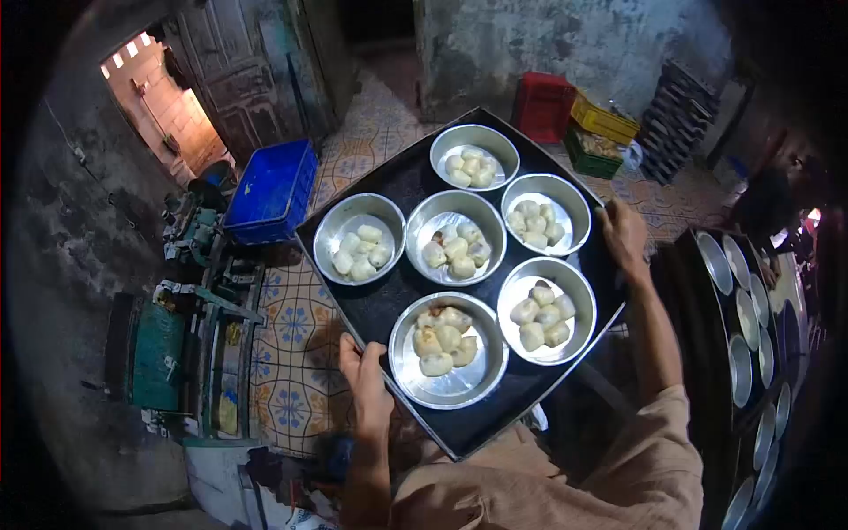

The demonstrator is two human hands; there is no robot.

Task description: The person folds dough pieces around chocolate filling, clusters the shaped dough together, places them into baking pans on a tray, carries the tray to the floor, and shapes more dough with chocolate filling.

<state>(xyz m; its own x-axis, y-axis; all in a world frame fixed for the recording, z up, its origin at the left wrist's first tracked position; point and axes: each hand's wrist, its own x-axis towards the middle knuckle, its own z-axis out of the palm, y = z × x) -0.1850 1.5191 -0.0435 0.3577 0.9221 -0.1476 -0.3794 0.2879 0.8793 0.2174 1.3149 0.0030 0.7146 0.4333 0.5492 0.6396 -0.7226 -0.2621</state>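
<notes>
I hold a dark square baking tray [371, 309] in front of me, turned cornerwise. My left hand [365, 380] grips its near left edge, thumb over the rim. On the right edge, my right hand [624, 234] is closed around the rim. Several round metal pans stand on the tray, among them a large near pan [473, 384] and a left pan [329, 223]. Each pan contains several pale dough balls [449, 338], clustered together. A few show brown or dark patches. The fingers beneath the tray are partly hidden.
Left, a blue crate [265, 185] sits beside green machinery [159, 353]. Red [542, 106] and yellow [605, 119] crates stand by the back wall. At right, more round pans [740, 371] lie on dark trays, near a person [767, 208] in shadow. The floor is patterned tile [291, 327].
</notes>
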